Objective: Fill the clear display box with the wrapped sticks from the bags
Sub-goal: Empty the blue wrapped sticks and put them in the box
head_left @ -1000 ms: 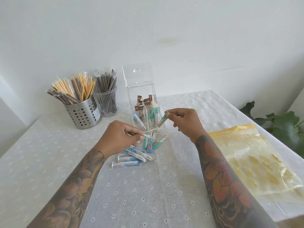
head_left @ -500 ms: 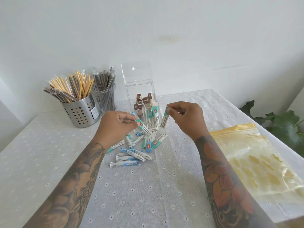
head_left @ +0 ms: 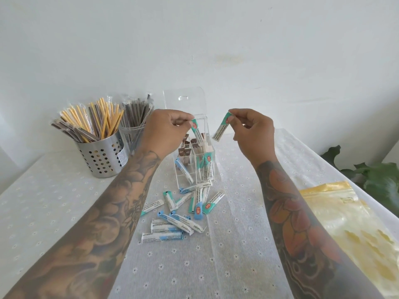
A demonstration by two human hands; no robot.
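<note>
The clear display box [head_left: 210, 145] stands mid-table with its lid [head_left: 183, 102] raised; brown, teal and blue wrapped sticks stand in its compartments. My left hand [head_left: 166, 132] pinches a teal-ended wrapped stick [head_left: 195, 129] by its top, hanging over the box opening. My right hand [head_left: 251, 132] pinches a second teal-ended stick [head_left: 221, 128] by its top, held just right of the box. Several loose teal and blue wrapped sticks [head_left: 179, 210] lie scattered on the cloth in front of the box.
A perforated steel cup [head_left: 100, 156] and a clear cup [head_left: 132, 134], both full of long wrapped stirrers, stand back left. A yellowish zip bag [head_left: 354, 225] lies flat at the right. Green plant leaves [head_left: 371, 175] show beyond the table's right edge.
Both hands have risen from the pile, each with a stick. The left stick now hangs over the box opening; the right stick is lifted beside the box.
</note>
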